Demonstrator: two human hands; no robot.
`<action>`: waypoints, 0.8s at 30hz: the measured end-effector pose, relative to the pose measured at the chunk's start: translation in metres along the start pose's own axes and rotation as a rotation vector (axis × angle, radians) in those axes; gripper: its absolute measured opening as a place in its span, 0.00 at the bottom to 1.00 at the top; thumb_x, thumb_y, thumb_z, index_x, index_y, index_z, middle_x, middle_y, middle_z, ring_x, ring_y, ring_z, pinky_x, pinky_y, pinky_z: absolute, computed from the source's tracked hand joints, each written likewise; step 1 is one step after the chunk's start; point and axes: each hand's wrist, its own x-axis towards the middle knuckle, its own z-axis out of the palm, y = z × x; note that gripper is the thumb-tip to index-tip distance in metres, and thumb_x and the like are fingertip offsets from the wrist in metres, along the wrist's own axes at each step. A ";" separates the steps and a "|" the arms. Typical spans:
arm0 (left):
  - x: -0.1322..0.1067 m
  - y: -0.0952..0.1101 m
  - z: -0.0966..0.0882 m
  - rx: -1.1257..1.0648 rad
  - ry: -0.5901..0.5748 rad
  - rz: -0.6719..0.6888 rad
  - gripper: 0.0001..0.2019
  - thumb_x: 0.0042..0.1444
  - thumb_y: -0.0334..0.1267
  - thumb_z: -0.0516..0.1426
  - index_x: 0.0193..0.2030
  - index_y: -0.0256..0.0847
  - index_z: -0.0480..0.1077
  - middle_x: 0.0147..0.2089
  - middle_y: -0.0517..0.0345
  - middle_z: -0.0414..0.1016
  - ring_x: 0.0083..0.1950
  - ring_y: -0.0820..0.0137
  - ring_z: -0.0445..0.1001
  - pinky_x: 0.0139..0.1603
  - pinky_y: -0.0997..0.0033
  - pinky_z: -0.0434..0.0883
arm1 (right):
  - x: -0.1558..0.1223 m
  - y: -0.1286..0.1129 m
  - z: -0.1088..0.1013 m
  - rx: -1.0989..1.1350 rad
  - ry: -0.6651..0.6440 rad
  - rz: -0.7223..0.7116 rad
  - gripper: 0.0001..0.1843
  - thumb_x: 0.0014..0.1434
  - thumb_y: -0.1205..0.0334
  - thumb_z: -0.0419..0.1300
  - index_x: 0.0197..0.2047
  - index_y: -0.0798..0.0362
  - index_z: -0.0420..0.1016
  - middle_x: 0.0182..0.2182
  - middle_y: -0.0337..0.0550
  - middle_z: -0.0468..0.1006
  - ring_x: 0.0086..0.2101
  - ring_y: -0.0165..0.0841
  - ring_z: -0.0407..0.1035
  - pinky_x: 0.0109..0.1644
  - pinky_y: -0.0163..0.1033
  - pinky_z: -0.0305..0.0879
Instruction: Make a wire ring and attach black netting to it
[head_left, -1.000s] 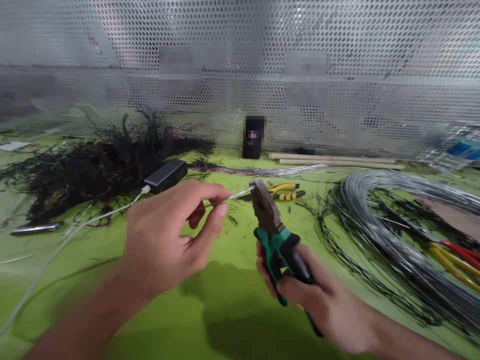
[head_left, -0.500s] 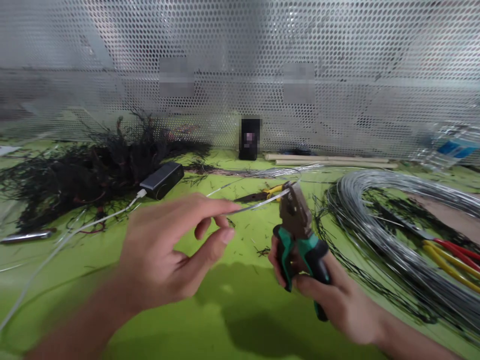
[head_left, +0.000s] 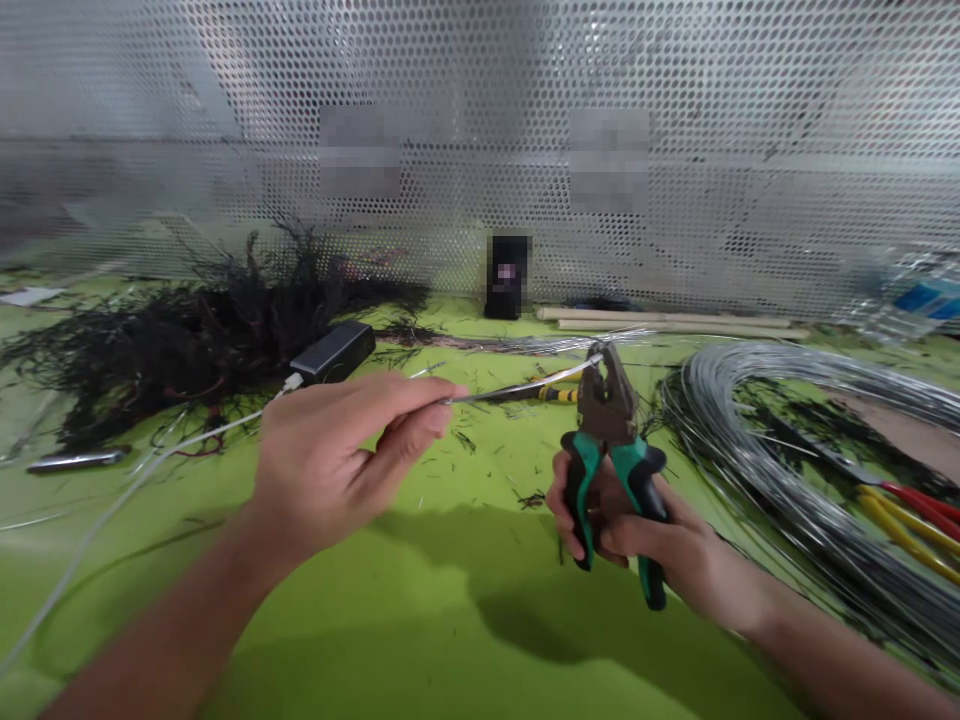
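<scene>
My left hand (head_left: 337, 460) pinches one end of a thin silver wire (head_left: 517, 386) between thumb and fingers, above the green table (head_left: 420, 620). The wire runs right to the jaws of green-and-black pliers (head_left: 611, 450), whose handles my right hand (head_left: 637, 530) grips. The jaws stand upright and close on the wire's far end. Both hands hover a little above the table surface.
A big coil of silver wire (head_left: 787, 450) lies at the right with red and yellow-handled tools (head_left: 911, 515) on it. Yellow-handled pliers (head_left: 555, 390) lie behind the wire. A black power bank (head_left: 332, 352) with a white cable and a heap of black stripped scraps (head_left: 172, 340) sit at the left. A perforated metal panel (head_left: 480, 150) stands behind.
My right hand has carried the pliers to the right and turned them upright. My left hand has stayed pinched on the wire and shifted slightly, so the wire stretches longer between the hands.
</scene>
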 end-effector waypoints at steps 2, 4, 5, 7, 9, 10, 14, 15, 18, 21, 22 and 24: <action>-0.003 0.000 -0.001 0.077 0.012 0.011 0.07 0.67 0.33 0.63 0.49 0.45 0.82 0.35 0.61 0.87 0.31 0.75 0.82 0.29 0.78 0.77 | 0.001 -0.002 0.000 0.018 -0.008 -0.005 0.16 0.54 0.67 0.58 0.47 0.48 0.66 0.30 0.37 0.72 0.31 0.34 0.66 0.30 0.39 0.57; -0.005 -0.001 -0.003 0.132 0.007 0.017 0.09 0.66 0.31 0.64 0.50 0.47 0.82 0.38 0.61 0.88 0.33 0.73 0.84 0.32 0.76 0.79 | 0.000 -0.003 0.001 0.033 -0.014 0.007 0.16 0.54 0.66 0.58 0.47 0.48 0.65 0.30 0.37 0.71 0.31 0.34 0.66 0.29 0.38 0.56; -0.005 -0.001 -0.004 0.153 0.004 0.017 0.10 0.66 0.31 0.64 0.51 0.47 0.82 0.40 0.60 0.88 0.34 0.72 0.84 0.34 0.74 0.80 | -0.001 -0.004 0.001 0.039 -0.013 0.021 0.16 0.54 0.66 0.58 0.47 0.48 0.65 0.31 0.38 0.72 0.31 0.34 0.66 0.29 0.38 0.56; -0.005 -0.002 -0.006 0.182 0.012 0.026 0.10 0.64 0.30 0.65 0.50 0.45 0.82 0.41 0.58 0.88 0.36 0.71 0.85 0.38 0.73 0.81 | -0.004 -0.007 0.003 0.048 -0.006 0.060 0.16 0.54 0.65 0.58 0.47 0.48 0.65 0.33 0.39 0.72 0.31 0.34 0.67 0.30 0.38 0.57; -0.003 0.000 -0.005 0.181 0.018 0.019 0.08 0.64 0.29 0.65 0.47 0.43 0.83 0.39 0.59 0.88 0.35 0.72 0.85 0.36 0.76 0.80 | -0.009 -0.010 0.006 0.049 0.015 0.105 0.17 0.53 0.65 0.58 0.48 0.49 0.66 0.34 0.40 0.72 0.31 0.34 0.67 0.31 0.38 0.58; -0.002 0.001 -0.005 0.165 0.018 0.005 0.07 0.64 0.29 0.65 0.46 0.43 0.83 0.37 0.59 0.87 0.34 0.73 0.84 0.33 0.78 0.78 | -0.011 -0.012 0.008 0.045 0.027 0.126 0.17 0.53 0.64 0.58 0.48 0.48 0.66 0.35 0.40 0.72 0.31 0.33 0.67 0.31 0.38 0.59; 0.000 0.007 0.000 0.093 -0.004 -0.085 0.06 0.68 0.32 0.62 0.44 0.42 0.82 0.29 0.64 0.83 0.24 0.79 0.75 0.24 0.79 0.68 | -0.019 -0.020 0.018 0.012 0.052 0.197 0.14 0.55 0.59 0.61 0.45 0.49 0.69 0.35 0.40 0.73 0.32 0.33 0.68 0.37 0.40 0.65; 0.000 0.008 0.001 0.111 -0.003 -0.099 0.06 0.68 0.32 0.62 0.44 0.42 0.82 0.28 0.65 0.82 0.23 0.80 0.73 0.23 0.79 0.66 | -0.021 -0.021 0.020 0.016 0.043 0.226 0.14 0.55 0.58 0.63 0.44 0.50 0.70 0.36 0.41 0.73 0.33 0.33 0.68 0.38 0.40 0.67; -0.001 0.002 -0.003 0.208 0.054 -0.103 0.06 0.69 0.34 0.61 0.43 0.42 0.82 0.27 0.66 0.80 0.23 0.80 0.70 0.22 0.75 0.62 | -0.024 -0.022 0.020 0.118 -0.026 0.305 0.19 0.54 0.57 0.65 0.49 0.51 0.72 0.40 0.45 0.76 0.36 0.36 0.73 0.37 0.40 0.70; -0.002 -0.007 -0.011 0.238 0.120 -0.199 0.08 0.71 0.37 0.59 0.48 0.46 0.81 0.29 0.66 0.79 0.26 0.78 0.69 0.26 0.71 0.62 | -0.027 -0.025 0.010 0.273 -0.150 0.357 0.29 0.52 0.58 0.65 0.58 0.50 0.70 0.45 0.49 0.78 0.42 0.44 0.78 0.37 0.42 0.74; -0.002 -0.010 -0.013 0.222 0.129 -0.258 0.09 0.72 0.38 0.58 0.50 0.49 0.81 0.30 0.67 0.78 0.27 0.78 0.68 0.27 0.70 0.61 | -0.027 -0.027 0.007 0.269 -0.171 0.396 0.30 0.51 0.58 0.64 0.58 0.50 0.70 0.45 0.48 0.78 0.42 0.45 0.79 0.36 0.41 0.74; -0.001 -0.011 -0.016 0.176 0.142 -0.358 0.10 0.72 0.39 0.57 0.52 0.54 0.81 0.30 0.68 0.77 0.27 0.77 0.67 0.28 0.67 0.60 | -0.029 -0.034 0.002 0.081 -0.155 0.529 0.26 0.51 0.57 0.63 0.54 0.51 0.73 0.41 0.47 0.79 0.37 0.43 0.80 0.33 0.39 0.71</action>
